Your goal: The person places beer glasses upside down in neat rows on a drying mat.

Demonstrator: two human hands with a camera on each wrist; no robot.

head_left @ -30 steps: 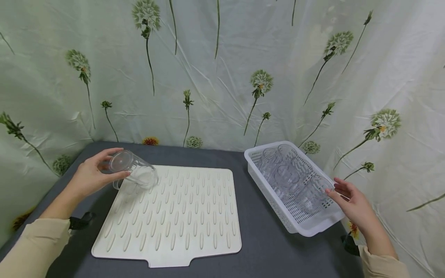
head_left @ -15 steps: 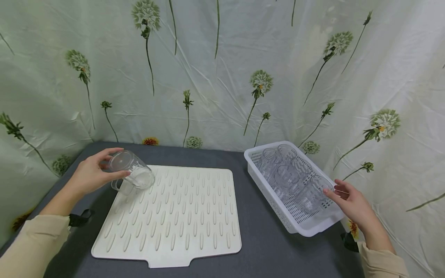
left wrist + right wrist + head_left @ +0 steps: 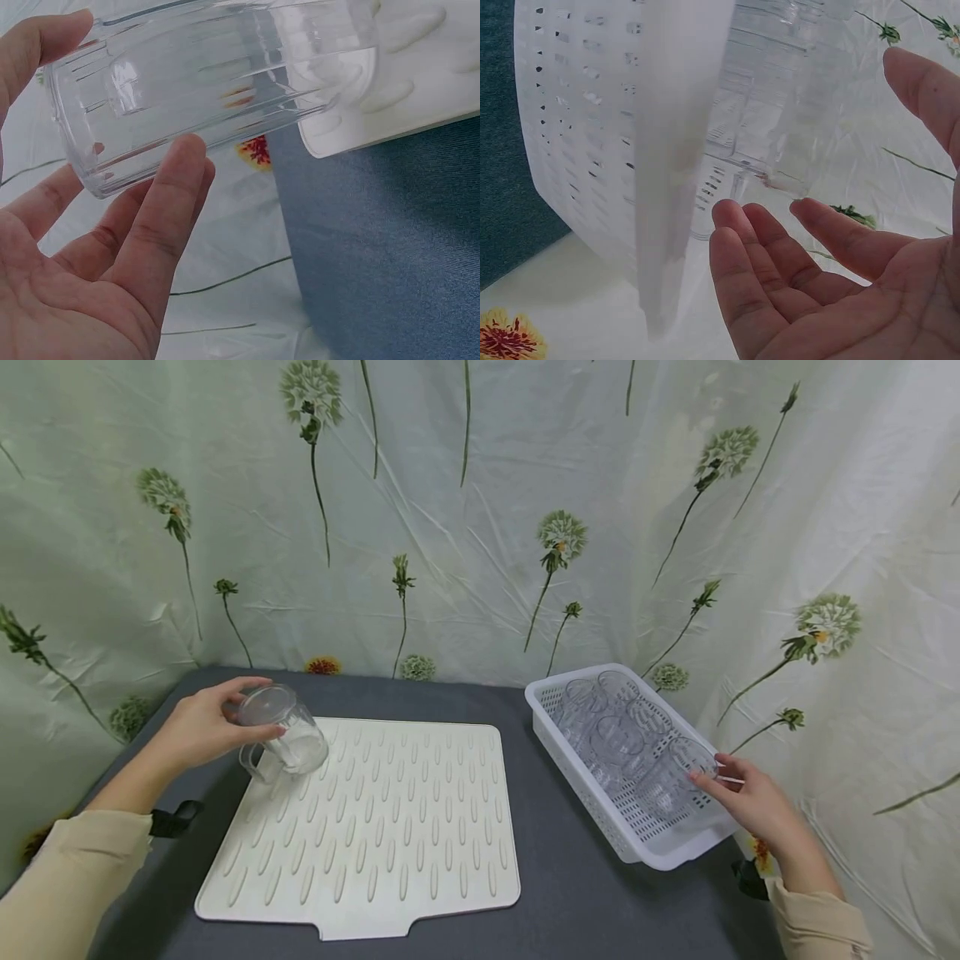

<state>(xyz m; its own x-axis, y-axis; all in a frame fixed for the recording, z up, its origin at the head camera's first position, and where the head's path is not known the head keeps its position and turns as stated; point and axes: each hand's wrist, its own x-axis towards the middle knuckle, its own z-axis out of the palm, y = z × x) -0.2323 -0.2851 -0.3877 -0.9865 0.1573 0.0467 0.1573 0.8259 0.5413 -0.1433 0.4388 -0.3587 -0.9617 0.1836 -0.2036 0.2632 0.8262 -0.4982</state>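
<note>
The left hand [image 3: 198, 727], at the left of the frame, grips a clear glass mug [image 3: 291, 725] near its base, thumb on one side and fingers on the other. The mug is tilted, mouth pointing down to the right over the upper left corner of a white ridged draining mat [image 3: 390, 827]; its handle [image 3: 246, 763] hangs at the lower left, and whether the rim touches the mat cannot be told. The right hand [image 3: 761, 802], at the right of the frame, is held wide, thumb well apart from the fingers, beside the nearest drinking glass [image 3: 663, 787]; contact is unclear. That glass lies with others in a white perforated plastic basket [image 3: 577, 795] at right of centre. Mat and basket rest apart on a dark grey tabletop [image 3: 570, 902], before a pale dandelion-print curtain [image 3: 465, 568] filling the upper frame
</note>
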